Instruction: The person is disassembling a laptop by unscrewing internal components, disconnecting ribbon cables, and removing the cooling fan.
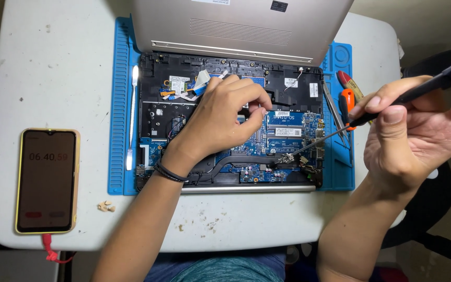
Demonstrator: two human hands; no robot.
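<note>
Slanting screwdriver [371, 112], tip down-left, right hand [418, 130]

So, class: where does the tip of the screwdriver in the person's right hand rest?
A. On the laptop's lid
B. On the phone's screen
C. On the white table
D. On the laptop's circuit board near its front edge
D: the right hand holds the screwdriver, whose thin shaft reaches down to the circuit board near its front edge.

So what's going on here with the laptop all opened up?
A person is working inside an opened laptop that lies on a blue mat. The right hand holds a thin screwdriver, its tip down at the circuit board near the front edge. The left hand rests on the board, fingers curled. A phone lies on the white table, to the left.
</note>
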